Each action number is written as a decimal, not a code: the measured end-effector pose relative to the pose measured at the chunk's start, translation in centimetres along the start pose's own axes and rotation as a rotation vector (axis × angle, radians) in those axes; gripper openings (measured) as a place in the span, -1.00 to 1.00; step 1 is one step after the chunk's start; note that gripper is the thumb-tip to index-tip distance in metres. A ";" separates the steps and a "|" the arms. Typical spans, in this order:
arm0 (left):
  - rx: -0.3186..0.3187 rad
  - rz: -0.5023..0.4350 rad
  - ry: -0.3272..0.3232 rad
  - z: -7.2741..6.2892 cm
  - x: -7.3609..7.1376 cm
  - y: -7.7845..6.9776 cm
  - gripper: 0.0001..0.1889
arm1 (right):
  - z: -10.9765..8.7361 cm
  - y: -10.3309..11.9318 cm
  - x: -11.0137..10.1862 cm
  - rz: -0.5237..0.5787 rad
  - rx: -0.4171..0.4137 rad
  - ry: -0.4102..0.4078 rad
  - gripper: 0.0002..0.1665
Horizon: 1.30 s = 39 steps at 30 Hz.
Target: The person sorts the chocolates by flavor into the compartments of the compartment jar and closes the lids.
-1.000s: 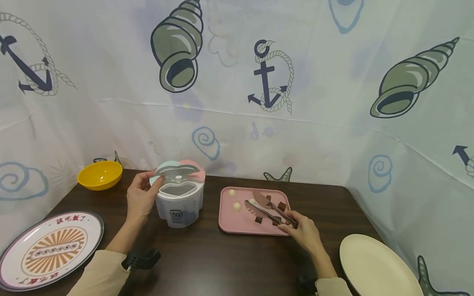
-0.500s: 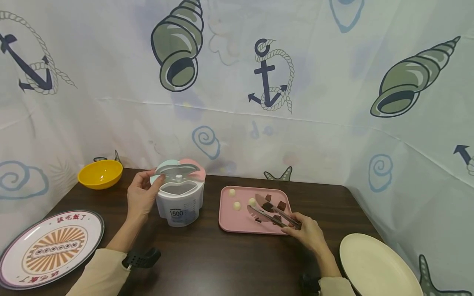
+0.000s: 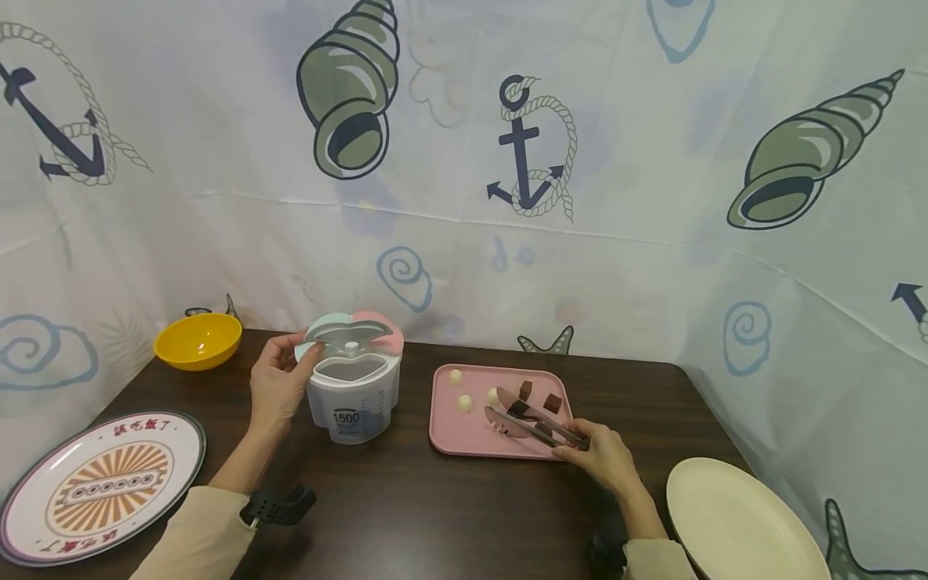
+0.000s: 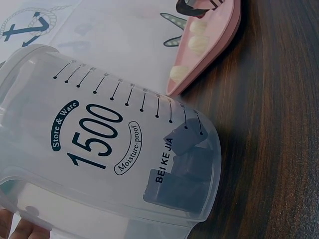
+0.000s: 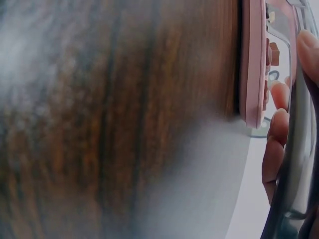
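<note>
While the right hand pinched tongs over the pink tray, the left hand's fingers pinched the container's raised lid.
Couldn't tell whether the tongs gripped that dark cube, since they partly covered it; dark lumps inside the container looked murky through its wall. Cream plate got cut off, yellow bowl sat at the tabletop's back left. Container read "1500", "Store & Ware", "Moisture-proof", "BEI KE JIA".

You work at a screened-off station: dark-brown wood-grain table, white anchor-and-seashell-printed sheeting behind and beside it; room type indeterminate.
</note>
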<state>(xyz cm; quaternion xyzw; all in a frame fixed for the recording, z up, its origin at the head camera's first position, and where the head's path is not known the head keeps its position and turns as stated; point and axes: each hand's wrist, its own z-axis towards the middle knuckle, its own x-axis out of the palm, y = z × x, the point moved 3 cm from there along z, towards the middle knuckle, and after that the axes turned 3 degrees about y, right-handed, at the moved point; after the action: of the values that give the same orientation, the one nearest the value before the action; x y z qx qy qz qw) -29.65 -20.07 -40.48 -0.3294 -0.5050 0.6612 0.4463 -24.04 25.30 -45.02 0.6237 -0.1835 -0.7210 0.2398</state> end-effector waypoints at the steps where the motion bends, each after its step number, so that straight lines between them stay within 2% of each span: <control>1: 0.001 -0.001 0.000 0.0 0.0 0.0 -0.73 | 0.1 0.0 0.0 0.003 0.000 0.001 -0.59; 9: 0.005 0.002 0.000 0.0 0.0 0.0 -0.73 | 0.2 -0.1 0.1 0.008 -0.007 -0.006 -0.64; 16: 0.045 -0.001 -0.009 -0.1 0.0 0.1 -0.76 | 0.2 0.0 0.2 0.003 -0.016 -0.017 -0.67; 26: 0.046 -0.006 -0.012 0.0 0.0 0.0 -0.75 | 0.3 0.9 -0.2 0.091 -0.031 -0.028 -0.68; 30: 0.058 -0.016 -0.006 0.0 0.0 0.2 -0.70 | 0.6 1.9 -0.5 0.168 -0.071 -0.032 -0.69; 34: 0.051 -0.016 -0.006 0.1 -0.1 0.2 -0.68 | 0.8 3.5 -0.8 0.266 -0.152 -0.024 -0.69; 39: 0.044 -0.006 -0.006 0.0 0.0 0.1 -0.70 | 0.5 7.8 -2.0 0.377 -0.264 0.009 -0.68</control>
<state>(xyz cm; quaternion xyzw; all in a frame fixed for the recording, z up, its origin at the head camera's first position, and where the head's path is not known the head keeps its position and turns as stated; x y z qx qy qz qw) -29.62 -20.11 -40.61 -0.3162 -0.4926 0.6718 0.4540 -23.42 20.02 -38.92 0.5449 -0.1998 -0.6782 0.4509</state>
